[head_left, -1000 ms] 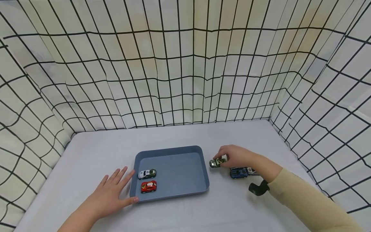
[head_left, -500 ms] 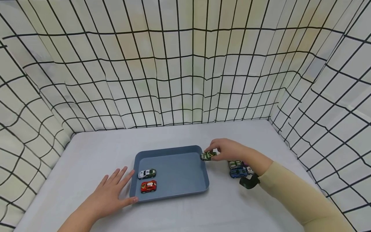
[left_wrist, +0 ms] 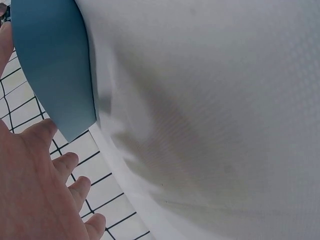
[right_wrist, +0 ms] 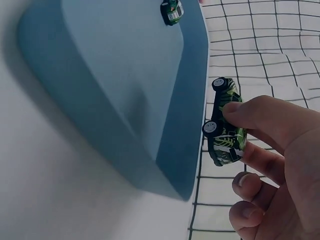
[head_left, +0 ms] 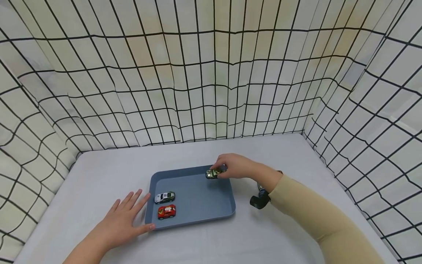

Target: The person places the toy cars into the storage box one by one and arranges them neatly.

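My right hand (head_left: 235, 165) pinches a green camouflage toy car (head_left: 212, 173) between thumb and fingers, over the far right part of a blue-grey tray (head_left: 194, 219). In the right wrist view the toy car (right_wrist: 225, 122) shows its black wheels and leaf-like pattern, close by the tray rim. Inside the tray at the left sit a white-and-dark toy car (head_left: 165, 197) and a red toy car (head_left: 166, 211). My left hand (head_left: 120, 223) lies with fingers spread at the tray's left side, thumb and index finger at its rim.
Right of the tray, more toy cars (head_left: 261, 189) are mostly hidden behind the right forearm. A black curved piece (head_left: 260, 201) hangs at the right sleeve (head_left: 306, 209). White cloth walls with black grid netting (head_left: 211, 91) surround the white table (head_left: 108, 165).
My right hand has carried the green camouflage car leftward from the table, across the tray's right rim, to above the tray. My left hand stays in place.
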The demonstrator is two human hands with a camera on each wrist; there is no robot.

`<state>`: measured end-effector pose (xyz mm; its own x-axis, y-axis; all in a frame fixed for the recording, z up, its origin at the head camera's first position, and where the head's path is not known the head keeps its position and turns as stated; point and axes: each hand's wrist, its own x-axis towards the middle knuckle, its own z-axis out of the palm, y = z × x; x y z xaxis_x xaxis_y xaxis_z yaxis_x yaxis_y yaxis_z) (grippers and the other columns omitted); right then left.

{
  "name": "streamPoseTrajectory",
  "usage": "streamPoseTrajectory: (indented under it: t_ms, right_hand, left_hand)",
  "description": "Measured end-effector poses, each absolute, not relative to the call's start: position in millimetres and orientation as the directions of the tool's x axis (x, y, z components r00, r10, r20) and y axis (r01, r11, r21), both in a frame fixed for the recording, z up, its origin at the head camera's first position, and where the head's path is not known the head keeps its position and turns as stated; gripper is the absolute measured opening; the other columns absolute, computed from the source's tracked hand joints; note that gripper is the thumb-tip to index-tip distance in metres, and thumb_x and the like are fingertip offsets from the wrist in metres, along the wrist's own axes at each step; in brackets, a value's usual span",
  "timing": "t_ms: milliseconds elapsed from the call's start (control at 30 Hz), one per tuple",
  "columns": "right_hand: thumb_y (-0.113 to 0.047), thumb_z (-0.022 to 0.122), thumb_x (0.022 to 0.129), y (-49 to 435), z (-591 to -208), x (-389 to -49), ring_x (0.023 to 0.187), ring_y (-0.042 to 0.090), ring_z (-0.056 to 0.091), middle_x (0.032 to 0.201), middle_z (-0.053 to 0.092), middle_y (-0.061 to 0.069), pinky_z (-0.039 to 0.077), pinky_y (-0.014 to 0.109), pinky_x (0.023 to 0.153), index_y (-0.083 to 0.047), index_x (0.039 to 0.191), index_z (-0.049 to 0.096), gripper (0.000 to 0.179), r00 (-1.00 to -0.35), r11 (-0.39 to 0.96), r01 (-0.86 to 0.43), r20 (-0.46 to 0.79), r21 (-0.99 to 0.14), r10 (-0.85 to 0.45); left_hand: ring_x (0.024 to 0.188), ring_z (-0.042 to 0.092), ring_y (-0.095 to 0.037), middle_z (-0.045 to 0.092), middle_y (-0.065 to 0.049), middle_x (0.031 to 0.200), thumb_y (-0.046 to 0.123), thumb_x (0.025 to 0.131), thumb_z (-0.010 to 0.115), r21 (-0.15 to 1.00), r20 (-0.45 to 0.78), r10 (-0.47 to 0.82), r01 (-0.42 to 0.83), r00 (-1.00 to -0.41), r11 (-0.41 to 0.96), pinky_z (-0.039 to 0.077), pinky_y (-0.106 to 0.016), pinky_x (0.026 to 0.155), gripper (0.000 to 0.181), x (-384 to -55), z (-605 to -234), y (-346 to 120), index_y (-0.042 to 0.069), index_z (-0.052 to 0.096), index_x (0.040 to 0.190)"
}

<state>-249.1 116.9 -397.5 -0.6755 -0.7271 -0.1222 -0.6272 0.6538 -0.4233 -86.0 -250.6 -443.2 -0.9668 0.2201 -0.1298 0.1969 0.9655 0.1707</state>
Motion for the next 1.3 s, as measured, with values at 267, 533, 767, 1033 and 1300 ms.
streamPoseTrajectory:
  t_ms: [267, 533, 767, 1033, 1300]
  right_hand:
    - [-0.026, 0.073, 0.09, 76.1, -402.3, -252.7, 0.087, 0.009, 0.054, 0.105, 0.064, -0.009, 0.047, 0.026, 0.079, -0.024, 0.123, 0.072, 0.033, -0.657, 0.647, -0.674, -0.112, -0.357, -0.746]
    - [-0.027, 0.072, 0.092, 38.1, -410.8, -250.0, 0.086, 0.006, 0.053, 0.107, 0.065, -0.006, 0.047, 0.023, 0.077, -0.022, 0.126, 0.071, 0.034, -0.616, 0.624, -0.728, -0.131, -0.283, -0.777]
    - [-0.032, 0.071, 0.092, 13.3, -420.4, -246.1, 0.09, 0.003, 0.057, 0.11, 0.065, -0.008, 0.048, 0.021, 0.08, -0.025, 0.128, 0.069, 0.036, -0.607, 0.627, -0.742, -0.158, -0.236, -0.779]
    - [-0.034, 0.071, 0.093, -10.2, -427.2, -242.2, 0.11, 0.005, 0.059, 0.122, 0.065, -0.009, 0.049, 0.024, 0.093, -0.027, 0.129, 0.068, 0.037, -0.621, 0.651, -0.722, -0.195, -0.235, -0.759]
    - [-0.037, 0.071, 0.092, -28.4, -433.5, -240.3, 0.111, 0.004, 0.059, 0.126, 0.065, -0.011, 0.049, 0.023, 0.093, -0.029, 0.128, 0.068, 0.037, -0.64, 0.663, -0.71, -0.174, -0.24, -0.748]
  left_hand:
    - [0.143, 0.021, -0.05, 0.028, -0.024, 0.158, 0.083, 0.071, 0.06, 0.187, -0.124, 0.214, 0.189, -0.969, 0.964, 0.015, -0.075, 0.109, 0.11, -85.1, -442.9, -250.7, 0.013, 0.038, 0.154]
    - [0.143, 0.021, -0.051, 0.027, -0.025, 0.158, 0.083, 0.071, 0.059, 0.179, -0.132, 0.215, 0.19, -0.968, 0.965, 0.015, -0.075, 0.108, 0.11, -85.2, -442.4, -250.6, 0.013, 0.037, 0.154]
    - [0.143, 0.021, -0.05, 0.028, -0.024, 0.158, 0.084, 0.071, 0.059, 0.187, -0.138, 0.211, 0.183, -0.968, 0.965, 0.014, -0.075, 0.109, 0.111, -85.0, -443.9, -251.1, 0.014, 0.038, 0.153]
    - [0.142, 0.023, -0.051, 0.029, -0.025, 0.157, 0.084, 0.072, 0.058, 0.173, -0.123, 0.22, 0.197, -0.968, 0.965, 0.016, -0.075, 0.108, 0.11, -84.7, -442.6, -250.9, 0.014, 0.038, 0.154]
    - [0.142, 0.024, -0.05, 0.03, -0.024, 0.157, 0.081, 0.073, 0.061, 0.186, -0.117, 0.217, 0.193, -0.969, 0.963, 0.016, -0.075, 0.109, 0.107, -82.1, -440.8, -250.5, 0.014, 0.039, 0.153]
